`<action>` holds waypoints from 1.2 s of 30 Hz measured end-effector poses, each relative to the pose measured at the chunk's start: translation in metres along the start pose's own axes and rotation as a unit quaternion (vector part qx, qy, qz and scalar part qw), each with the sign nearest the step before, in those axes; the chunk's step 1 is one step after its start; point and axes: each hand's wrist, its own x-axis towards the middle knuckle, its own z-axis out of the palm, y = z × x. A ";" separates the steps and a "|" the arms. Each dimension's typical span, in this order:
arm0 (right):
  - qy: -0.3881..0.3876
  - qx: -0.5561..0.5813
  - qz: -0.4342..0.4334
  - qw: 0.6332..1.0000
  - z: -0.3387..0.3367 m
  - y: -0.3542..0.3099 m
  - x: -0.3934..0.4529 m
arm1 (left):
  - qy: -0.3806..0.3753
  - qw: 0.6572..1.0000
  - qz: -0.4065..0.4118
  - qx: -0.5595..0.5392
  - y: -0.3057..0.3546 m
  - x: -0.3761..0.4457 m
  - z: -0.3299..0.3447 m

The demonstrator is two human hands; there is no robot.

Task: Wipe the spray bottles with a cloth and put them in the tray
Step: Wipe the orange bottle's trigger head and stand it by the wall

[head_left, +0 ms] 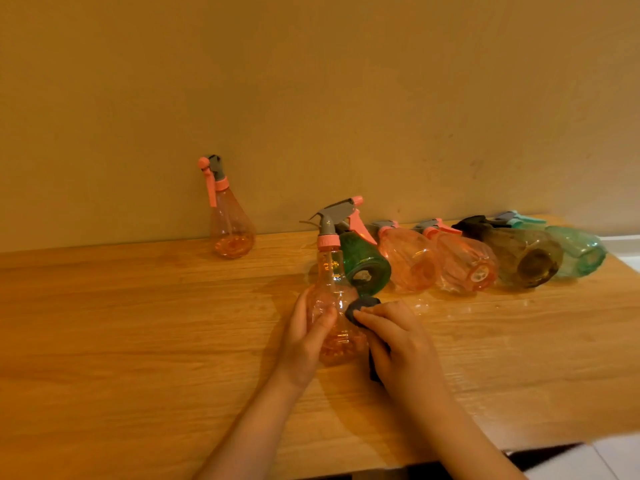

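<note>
Pink spray bottle (334, 306), clear-bodied with grey trigger head, stands upright on wooden table (138, 341), left hand (304, 341) curled round its body. Right hand (391, 341), just beside, pinches dark cloth (360, 308) against the bottle's side. Wiping in progress. Beyond the hands: five bottles (450, 258) lie in a row; farther left, another pink bottle (230, 220) stands alone. No tray in view; judged early.

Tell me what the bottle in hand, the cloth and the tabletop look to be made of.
Pink bottle: likely thin clear-tinted plastic; fingers show through it and it glints. Its trigger head looks like opaque matt plastic. Cloth: soft dark fabric, bunched and dull. Tabletop: wood or wood-look laminate, grain lines, slight sheen.
</note>
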 end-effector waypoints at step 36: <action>-0.008 -0.042 0.047 0.998 -0.028 -0.007 0.072 | -0.035 0.999 0.013 -0.013 0.007 -0.007 0.003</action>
